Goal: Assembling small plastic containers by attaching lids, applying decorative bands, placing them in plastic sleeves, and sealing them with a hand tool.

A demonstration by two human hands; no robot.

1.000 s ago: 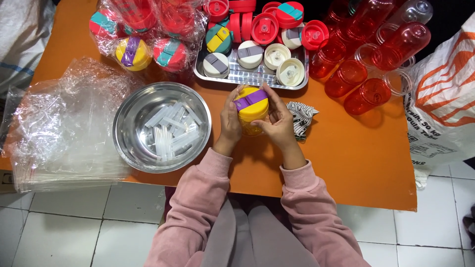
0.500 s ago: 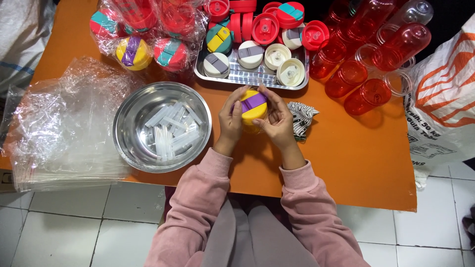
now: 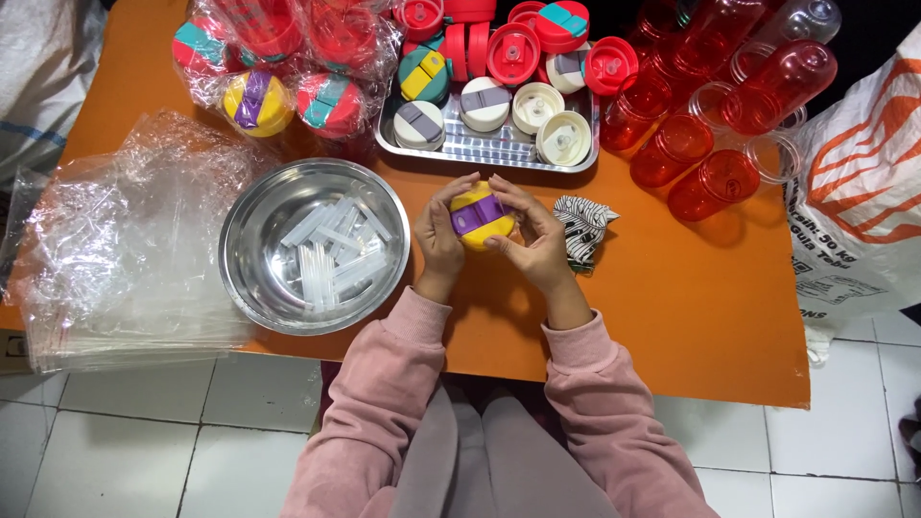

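Since a second ago we have tipped the yellow lid (image 3: 480, 215) and drawn it lower. Our left hand (image 3: 439, 233) and right hand (image 3: 533, 240) clamp its rim above the orange bench (image 3: 672, 288); it seems light, stiff, smooth plastic.

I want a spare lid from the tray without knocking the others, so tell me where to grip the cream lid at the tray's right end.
Probably best to take the cream lid by its round rim, from above. It lies flat in the metal tray, another cream lid crowds its left, and the tray wall blocks low sideways reaches.
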